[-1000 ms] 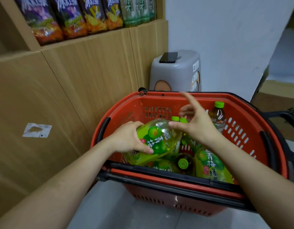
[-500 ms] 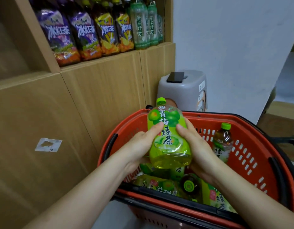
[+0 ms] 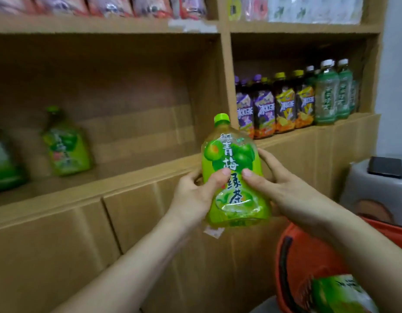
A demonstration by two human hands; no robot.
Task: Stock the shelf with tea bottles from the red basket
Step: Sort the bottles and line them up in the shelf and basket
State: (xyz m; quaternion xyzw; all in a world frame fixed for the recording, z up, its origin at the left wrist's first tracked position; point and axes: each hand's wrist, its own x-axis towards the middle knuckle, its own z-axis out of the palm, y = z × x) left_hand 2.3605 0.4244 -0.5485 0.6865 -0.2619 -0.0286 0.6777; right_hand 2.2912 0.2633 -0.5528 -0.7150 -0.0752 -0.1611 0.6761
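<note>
The tea bottle (image 3: 235, 175) hangs upright in the air just in front of the shelf (image 3: 127, 175), its green cap level with the open left compartment. My left grip (image 3: 195, 195) and right grip (image 3: 283, 186) each clasp it from one side, thumbs across the label and fingers wrapped behind. Half a second ago this bottle sat just above the red basket (image 3: 308, 251). Now it has risen clear, and my view has swung up to the shelf. I judge the lift done and placing next. A similar bottle (image 3: 65, 143), blurred, already stands further left in that compartment. The right compartment holds a row of darker bottles (image 3: 285, 105). Another green bottle (image 3: 339, 294) lies in the basket.
</note>
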